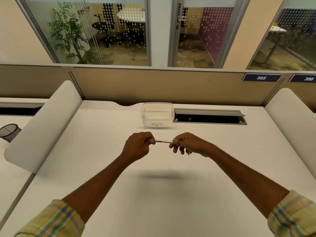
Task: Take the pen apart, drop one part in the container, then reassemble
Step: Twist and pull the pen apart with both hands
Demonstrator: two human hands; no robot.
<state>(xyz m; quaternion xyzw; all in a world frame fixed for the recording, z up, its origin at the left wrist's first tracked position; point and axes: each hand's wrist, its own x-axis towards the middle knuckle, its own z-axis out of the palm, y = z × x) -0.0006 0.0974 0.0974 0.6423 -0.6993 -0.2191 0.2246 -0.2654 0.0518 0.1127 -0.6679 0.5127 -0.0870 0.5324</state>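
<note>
White desk surface is seen beneath two raised hands, and a slim pen is held level between them, above the desk. One end is pinched by the left hand, the other by the right hand (both closed around it). Beyond them, a clear plastic container is set on the desk, well apart from the pen.

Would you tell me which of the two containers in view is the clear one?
The clear container behind the hands, labelled in handwriting; the other is a black mesh cup far left.
</note>
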